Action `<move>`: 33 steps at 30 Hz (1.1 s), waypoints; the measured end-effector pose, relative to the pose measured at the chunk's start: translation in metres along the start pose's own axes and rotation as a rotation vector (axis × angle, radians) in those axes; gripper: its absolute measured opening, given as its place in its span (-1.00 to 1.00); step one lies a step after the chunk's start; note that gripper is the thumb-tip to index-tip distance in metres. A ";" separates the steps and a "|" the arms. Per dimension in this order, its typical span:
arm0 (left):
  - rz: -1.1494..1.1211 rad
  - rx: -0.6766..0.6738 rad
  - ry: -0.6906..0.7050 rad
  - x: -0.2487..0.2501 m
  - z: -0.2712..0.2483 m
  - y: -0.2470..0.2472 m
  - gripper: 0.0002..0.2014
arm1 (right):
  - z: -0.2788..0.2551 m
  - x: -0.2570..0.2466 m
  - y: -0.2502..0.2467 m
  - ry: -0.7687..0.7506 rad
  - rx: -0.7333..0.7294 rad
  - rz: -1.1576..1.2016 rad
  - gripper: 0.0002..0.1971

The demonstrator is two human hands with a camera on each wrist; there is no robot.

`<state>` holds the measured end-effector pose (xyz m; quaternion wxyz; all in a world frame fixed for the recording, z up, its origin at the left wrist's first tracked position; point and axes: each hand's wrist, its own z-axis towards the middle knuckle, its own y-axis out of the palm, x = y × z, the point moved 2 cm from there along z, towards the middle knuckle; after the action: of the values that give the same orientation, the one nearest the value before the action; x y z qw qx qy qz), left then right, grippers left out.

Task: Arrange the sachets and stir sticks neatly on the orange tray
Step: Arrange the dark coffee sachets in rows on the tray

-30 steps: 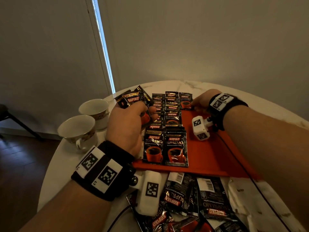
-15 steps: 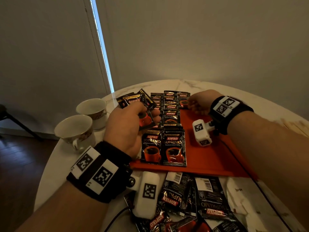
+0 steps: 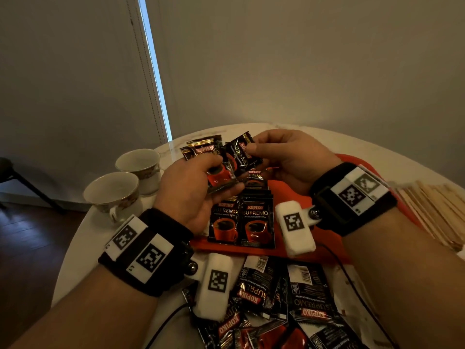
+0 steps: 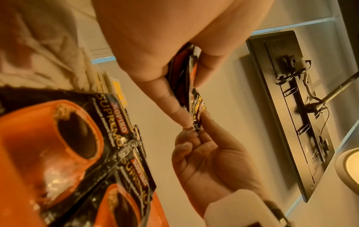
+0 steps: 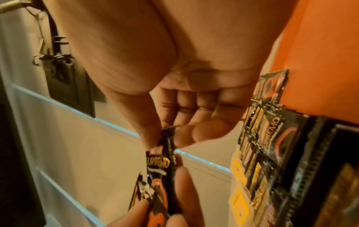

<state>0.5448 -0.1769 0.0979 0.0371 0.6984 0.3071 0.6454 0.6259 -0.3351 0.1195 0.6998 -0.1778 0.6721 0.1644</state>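
Between the two raised hands, just above the far rows on the orange tray (image 3: 281, 251), one sachet (image 3: 242, 153) is pinched at its top corner by the right hand's (image 3: 292, 159) thumb and forefinger, its other fingers loosely curled beneath. A second ago that hand lay low at the far end of the tray, fingers on the back row; it has since lifted and crossed over to meet the left. The left hand (image 3: 191, 190) has also risen a little and still grips a small fan of sachets (image 3: 208, 157), thumb (image 3: 208, 161) clamped across their faces with the fingers curled under them; the pinched sachet stands just beside the thumb's tip, its lower part overlapping the fan. Below both palms, two neat rows of sachets (image 3: 242, 220) lie face up on the tray as before. Nearer the wrists, off the tray, a loose heap of sachets (image 3: 289, 306) stays on the round table (image 3: 78, 250). Well right of the right wrist lie the stir sticks (image 3: 437, 212), newly in view. Two cups (image 3: 113, 195) stand left of the left knuckles, unmoved.
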 end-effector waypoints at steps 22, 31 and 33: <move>0.119 -0.104 0.089 -0.003 0.003 -0.004 -0.85 | 0.010 0.017 -0.006 -0.020 -0.105 0.321 -0.63; 0.047 -0.078 0.087 0.001 0.008 -0.006 -0.76 | 0.022 0.007 -0.028 -0.031 0.185 0.240 -0.72; 0.035 -0.058 0.083 0.001 0.009 -0.007 -0.76 | 0.042 0.015 -0.053 0.059 0.388 0.203 -0.74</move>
<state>0.5508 -0.1673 0.0944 0.0333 0.6749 0.2775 0.6829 0.6885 -0.3625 0.1072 0.6809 0.0240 0.7256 0.0962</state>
